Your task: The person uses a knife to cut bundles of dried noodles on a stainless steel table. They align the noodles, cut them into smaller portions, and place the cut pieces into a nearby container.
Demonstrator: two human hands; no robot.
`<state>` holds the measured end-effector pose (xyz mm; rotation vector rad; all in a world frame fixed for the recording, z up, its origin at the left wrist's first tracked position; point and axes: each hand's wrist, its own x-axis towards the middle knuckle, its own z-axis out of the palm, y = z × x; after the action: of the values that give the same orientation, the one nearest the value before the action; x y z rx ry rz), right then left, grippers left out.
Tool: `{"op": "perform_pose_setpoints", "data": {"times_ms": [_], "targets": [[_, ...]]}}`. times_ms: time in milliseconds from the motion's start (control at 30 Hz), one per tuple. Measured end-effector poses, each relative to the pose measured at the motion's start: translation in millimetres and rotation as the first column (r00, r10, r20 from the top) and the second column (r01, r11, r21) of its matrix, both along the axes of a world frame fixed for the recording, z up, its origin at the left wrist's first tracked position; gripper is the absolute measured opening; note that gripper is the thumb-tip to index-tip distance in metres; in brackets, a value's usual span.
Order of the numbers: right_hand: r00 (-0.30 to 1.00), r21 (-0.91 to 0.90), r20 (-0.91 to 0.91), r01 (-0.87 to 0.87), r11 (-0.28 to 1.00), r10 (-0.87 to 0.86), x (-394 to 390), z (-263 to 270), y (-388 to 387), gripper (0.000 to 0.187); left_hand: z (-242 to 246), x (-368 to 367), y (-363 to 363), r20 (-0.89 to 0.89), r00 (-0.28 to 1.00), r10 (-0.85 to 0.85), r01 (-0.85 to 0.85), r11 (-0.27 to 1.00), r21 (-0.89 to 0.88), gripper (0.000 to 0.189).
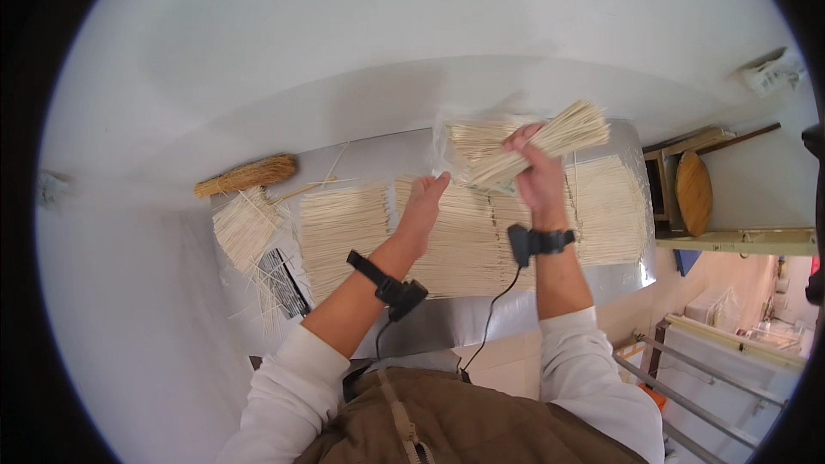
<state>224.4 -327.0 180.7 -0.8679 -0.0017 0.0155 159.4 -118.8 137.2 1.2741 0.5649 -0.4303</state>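
Note:
My right hand [538,171] is closed around a bundle of pale dried noodle sticks [573,132], tilted up to the right. Just behind it, a clear plastic bag [441,148] lies at the table's far edge with more sticks [477,136] inside. At the bag's near left corner, my left hand [422,209] has thumb and fingers together and appears to pinch the film; blur hides the exact grip. Broad rows of the same sticks [451,245] cover the metal table [451,322] below both hands.
On the left lie a straw hand brush [248,175], a loose pile of sticks [248,229] and a dark flat blade-like tool [287,283]. A wall [387,93] closes off the far side. A round wooden board [695,193] stands at right, above metal rails [696,393].

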Motion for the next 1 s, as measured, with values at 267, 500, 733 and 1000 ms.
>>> {"op": "perform_pose_setpoints", "data": {"times_ms": [267,500,733,1000], "targets": [[0.902,-0.993,-0.077,-0.107,0.047,0.425,100.0,-60.4,-25.2,0.039,-51.4,83.5,1.1,-0.237,0.970,-0.051,0.070,0.995,0.073,0.039],[0.882,-0.873,-0.103,0.141,-0.466,0.459,108.5,-124.7,-50.6,0.050,-66.0,71.0,-0.9,0.017,1.000,0.026,-0.025,0.998,-0.063,0.018],[0.889,-0.890,0.090,0.274,-0.365,0.449,83.8,-121.7,-32.2,0.068,-25.5,46.4,27.2,0.132,0.980,-0.146,0.143,0.989,0.034,0.036],[0.920,-0.918,0.359,0.379,0.121,-0.156,-79.7,-88.7,-11.6,0.023,-31.6,-165.9,251.6,0.011,0.973,-0.229,0.221,0.949,0.224,0.035]]}}
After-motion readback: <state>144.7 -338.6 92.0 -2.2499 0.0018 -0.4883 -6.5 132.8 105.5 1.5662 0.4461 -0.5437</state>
